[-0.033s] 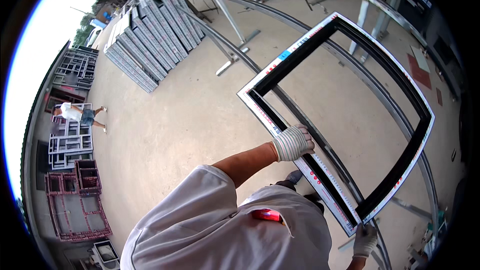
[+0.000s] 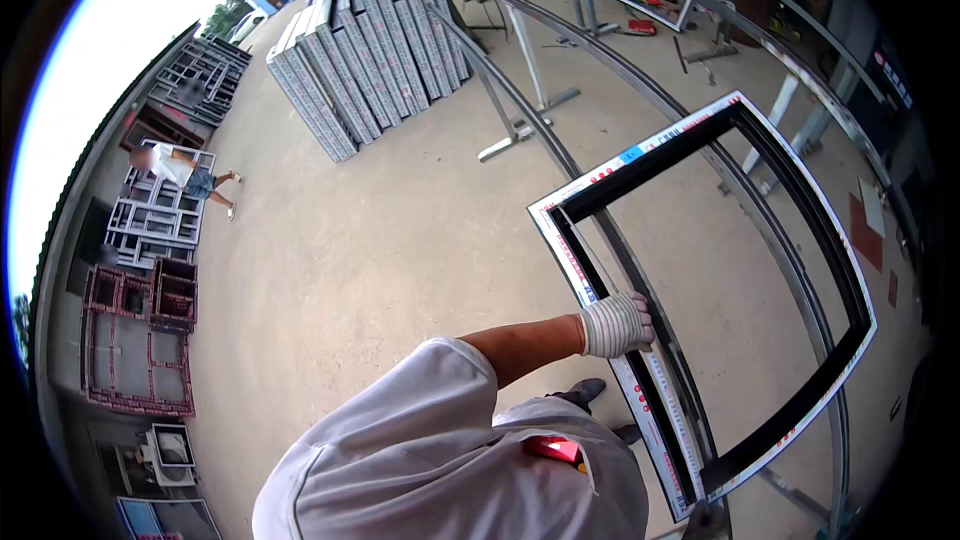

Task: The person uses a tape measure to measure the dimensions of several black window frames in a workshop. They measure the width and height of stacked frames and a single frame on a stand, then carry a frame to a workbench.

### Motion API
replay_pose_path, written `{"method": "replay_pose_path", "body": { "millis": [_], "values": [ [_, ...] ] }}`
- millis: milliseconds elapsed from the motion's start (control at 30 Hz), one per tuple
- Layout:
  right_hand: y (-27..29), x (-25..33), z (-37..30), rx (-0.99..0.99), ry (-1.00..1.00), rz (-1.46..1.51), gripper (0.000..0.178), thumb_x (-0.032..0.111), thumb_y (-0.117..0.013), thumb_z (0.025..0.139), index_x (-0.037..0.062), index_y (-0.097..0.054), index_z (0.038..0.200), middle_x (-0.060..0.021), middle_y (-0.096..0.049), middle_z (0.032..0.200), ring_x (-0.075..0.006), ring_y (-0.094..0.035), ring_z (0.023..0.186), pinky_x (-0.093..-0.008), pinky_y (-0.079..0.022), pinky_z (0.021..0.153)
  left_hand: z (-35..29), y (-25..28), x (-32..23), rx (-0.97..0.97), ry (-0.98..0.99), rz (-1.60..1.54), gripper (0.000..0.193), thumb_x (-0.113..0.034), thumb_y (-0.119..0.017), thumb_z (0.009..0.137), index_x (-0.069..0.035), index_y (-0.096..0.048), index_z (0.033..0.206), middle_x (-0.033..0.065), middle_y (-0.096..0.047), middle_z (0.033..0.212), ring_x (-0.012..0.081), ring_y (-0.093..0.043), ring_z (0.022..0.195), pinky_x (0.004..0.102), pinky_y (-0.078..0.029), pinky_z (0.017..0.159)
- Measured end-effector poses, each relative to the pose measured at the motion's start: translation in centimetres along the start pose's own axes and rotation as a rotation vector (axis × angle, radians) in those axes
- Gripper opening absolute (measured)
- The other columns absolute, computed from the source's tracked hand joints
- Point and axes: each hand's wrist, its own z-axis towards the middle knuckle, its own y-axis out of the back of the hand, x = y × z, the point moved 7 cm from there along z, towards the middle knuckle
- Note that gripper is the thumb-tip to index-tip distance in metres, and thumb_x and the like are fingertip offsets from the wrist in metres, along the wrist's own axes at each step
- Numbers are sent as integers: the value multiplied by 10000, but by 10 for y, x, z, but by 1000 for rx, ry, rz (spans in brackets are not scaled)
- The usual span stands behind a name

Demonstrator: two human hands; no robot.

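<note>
A window frame (image 2: 860, 330) lies across dark metal rails, its outer faces covered in white printed film and its inner edges black. My left hand (image 2: 617, 325), in a striped knit glove, is closed around the frame's near side, about midway along. A thin pale strip (image 2: 662, 377) runs along the inner edge of that side, passing under or beside this hand; whether it is a separate piece I cannot tell. At the near right corner is my right hand (image 2: 706, 520). Only its dark glove fingertips show, pressed to the corner; the rest is cut off by the lower edge.
Curved metal rails (image 2: 770, 205) on legs carry the frame. A stack of wrapped profile frames (image 2: 370, 60) stands at the far left. More frames (image 2: 155, 220) lean by the left wall, where a person (image 2: 180, 170) walks. Red tools (image 2: 641, 27) lie on the far floor.
The view has swung, so the whole scene sits further right and lower. My right hand has mostly slipped out at the bottom. My left hand keeps its hold on the near side.
</note>
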Motion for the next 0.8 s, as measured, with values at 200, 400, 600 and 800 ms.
{"method": "replay_pose_path", "body": {
  "millis": [200, 400, 600, 800],
  "values": [
    [-28, -53, 23, -20, -57, 152, 436, 431, -810, 904, -3, -787, 940, -102, -746, 739, -178, -637, 576, -336, -529, 550, -3, 8, 24, -168, 113, 40, 203, -351, -741, 890, -165, -698, 819, -7, -626, 803, 225, -630, 891, 450, -418, 1082],
    [1, -13, 37, 56, 21, -34, 419, 494, -781, 906, 78, -816, 938, -92, -775, 819, -237, -741, 694, -376, -601, 631, -21, 23, 18, -253, 178, 75, 200, -340, -783, 828, -158, -703, 848, 1, -625, 866, 240, -634, 943, 533, -351, 1167],
    [-6, -29, 45, 37, 30, 25, 411, 477, -783, 910, 66, -801, 914, -96, -763, 799, -244, -728, 678, -369, -593, 625, -18, 29, 22, -264, 214, 27, 206, -263, -759, 784, -156, -693, 947, 21, -610, 983, 264, -607, 1045, 602, -209, 1249],
    [3, -25, 42, -17, 86, 46, 376, 429, -799, 907, 53, -792, 889, -88, -741, 759, -221, -688, 645, -350, -570, 602, -14, 25, 25, -298, 205, -5, 201, -209, -730, 782, -140, -695, 968, 37, -608, 1001, 271, -605, 1065, 607, -195, 1247]
  ]
}}
